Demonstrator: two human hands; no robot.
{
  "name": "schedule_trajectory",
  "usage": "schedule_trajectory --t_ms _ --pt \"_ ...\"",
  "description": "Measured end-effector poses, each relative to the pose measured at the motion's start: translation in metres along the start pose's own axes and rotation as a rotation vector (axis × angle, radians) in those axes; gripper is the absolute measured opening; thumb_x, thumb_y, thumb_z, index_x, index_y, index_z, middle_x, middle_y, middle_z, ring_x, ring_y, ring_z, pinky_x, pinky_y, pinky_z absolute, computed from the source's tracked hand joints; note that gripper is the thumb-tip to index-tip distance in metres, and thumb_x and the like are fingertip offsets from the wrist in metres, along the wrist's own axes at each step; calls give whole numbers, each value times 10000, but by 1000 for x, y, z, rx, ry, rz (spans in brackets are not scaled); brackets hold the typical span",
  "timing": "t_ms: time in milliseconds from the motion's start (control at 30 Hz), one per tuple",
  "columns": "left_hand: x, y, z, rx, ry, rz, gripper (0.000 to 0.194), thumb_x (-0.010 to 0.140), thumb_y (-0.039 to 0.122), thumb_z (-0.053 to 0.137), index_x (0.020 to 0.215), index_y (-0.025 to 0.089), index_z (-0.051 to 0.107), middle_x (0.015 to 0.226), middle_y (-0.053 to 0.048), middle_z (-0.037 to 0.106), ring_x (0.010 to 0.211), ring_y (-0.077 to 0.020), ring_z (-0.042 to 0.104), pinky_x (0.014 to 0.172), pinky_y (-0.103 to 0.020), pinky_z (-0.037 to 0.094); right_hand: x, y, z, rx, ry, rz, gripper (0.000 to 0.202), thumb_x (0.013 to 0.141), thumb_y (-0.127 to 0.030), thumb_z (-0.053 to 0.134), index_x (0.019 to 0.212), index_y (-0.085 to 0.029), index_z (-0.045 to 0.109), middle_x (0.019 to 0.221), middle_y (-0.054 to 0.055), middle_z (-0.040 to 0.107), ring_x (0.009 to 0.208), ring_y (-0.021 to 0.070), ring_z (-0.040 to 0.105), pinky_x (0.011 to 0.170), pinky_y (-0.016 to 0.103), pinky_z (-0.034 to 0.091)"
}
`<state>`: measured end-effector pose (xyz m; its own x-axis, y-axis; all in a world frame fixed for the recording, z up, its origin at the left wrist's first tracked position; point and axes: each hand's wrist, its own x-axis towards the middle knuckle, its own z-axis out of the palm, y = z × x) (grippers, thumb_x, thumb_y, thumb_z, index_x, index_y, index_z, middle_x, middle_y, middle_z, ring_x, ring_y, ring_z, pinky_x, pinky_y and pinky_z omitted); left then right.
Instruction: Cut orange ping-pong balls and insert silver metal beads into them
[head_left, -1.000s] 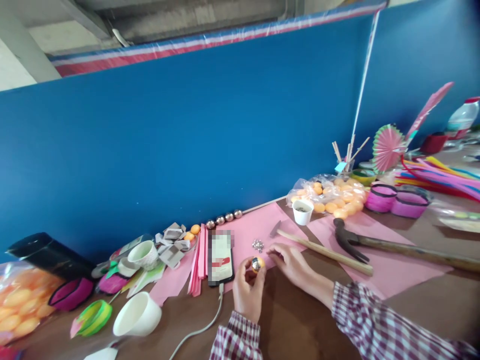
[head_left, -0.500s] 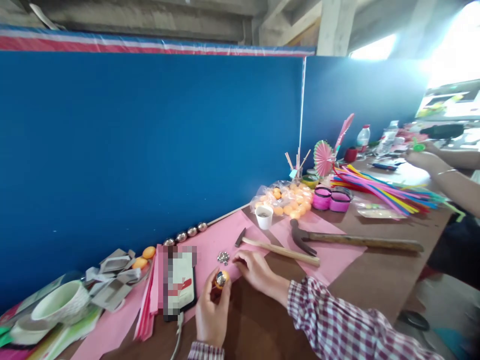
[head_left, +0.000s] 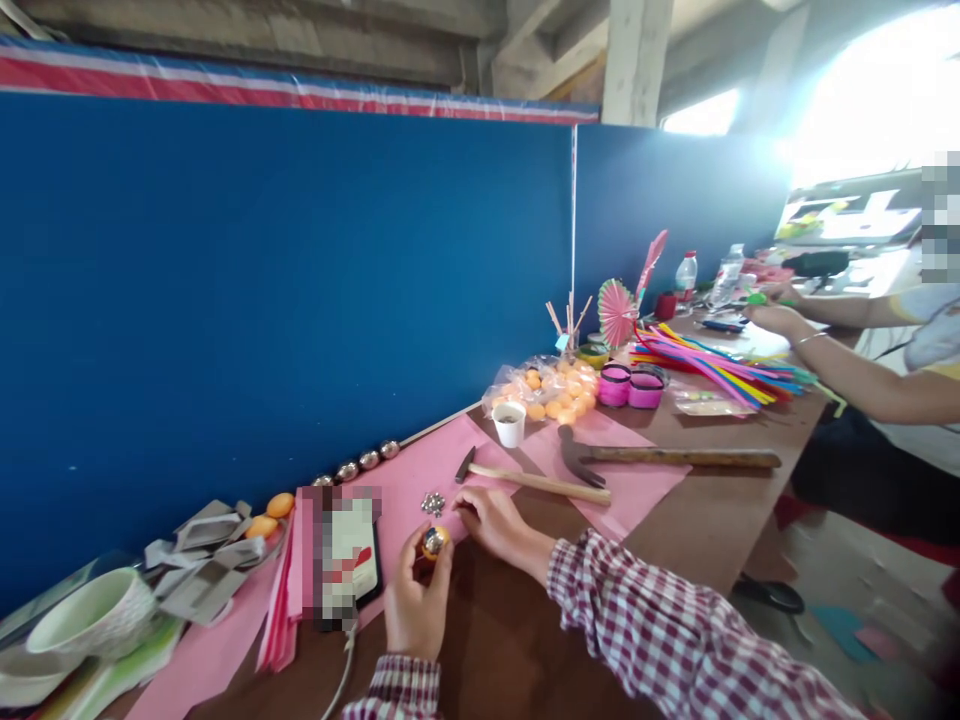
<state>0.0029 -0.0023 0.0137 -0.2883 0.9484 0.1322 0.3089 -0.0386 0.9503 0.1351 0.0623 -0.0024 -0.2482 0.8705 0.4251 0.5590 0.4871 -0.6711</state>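
Observation:
Between the thumb and fingers of my left hand [head_left: 418,600] is an orange ball [head_left: 435,543] partly covered with shiny silver pieces. My right hand [head_left: 491,517] is closed in a pinch just right of a small pile of silver tacks [head_left: 433,503]; whatever its fingertips hold is too small to make out. The pile lies on pink paper [head_left: 409,480]. Behind my right hand lies a small hammer [head_left: 540,482], and a larger claw hammer [head_left: 675,456] is further right. A white cup [head_left: 509,425] stands behind the small hammer.
Finished-looking silver balls [head_left: 369,460] line the blue partition [head_left: 300,280]. A phone [head_left: 349,560] with a cable lies left, beside grey scraps [head_left: 206,575] and a bowl [head_left: 94,615]. Bagged orange balls [head_left: 559,395] and pipe cleaners [head_left: 720,365] are at the back; another person's arms [head_left: 847,365] reach in.
The camera view has shifted, so the table things appear further left. My right hand remains beside the tacks, and my left hand still holds the ball.

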Motion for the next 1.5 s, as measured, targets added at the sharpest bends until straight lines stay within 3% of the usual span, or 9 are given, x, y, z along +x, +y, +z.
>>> schedule_trajectory --t_ms 300,1067,1500 --pt "-5 6 6 14 96 30 543 598 502 596 1002 140 577 883 -98 653 785 -235 618 667 -334 509 0 0 -1 -41 -33 -36 211 765 -151 457 890 -210 616 853 19 661 778 150 594 672 238 413" --pt "-4 7 6 26 64 -23 555 597 510 602 1012 144 568 920 -92 642 792 -229 611 695 -336 503 1 -3 -4 -29 -80 -17 218 762 -146 468 903 -228 613 852 2 665 782 140 598 675 225 424" --pt "-1 -13 0 -40 12 47 535 664 408 603 1115 135 512 1006 -121 602 767 -185 609 690 -304 510 -2 -12 -14 208 -72 -52 174 805 -164 447 867 -191 607 841 31 648 759 137 586 685 249 439"
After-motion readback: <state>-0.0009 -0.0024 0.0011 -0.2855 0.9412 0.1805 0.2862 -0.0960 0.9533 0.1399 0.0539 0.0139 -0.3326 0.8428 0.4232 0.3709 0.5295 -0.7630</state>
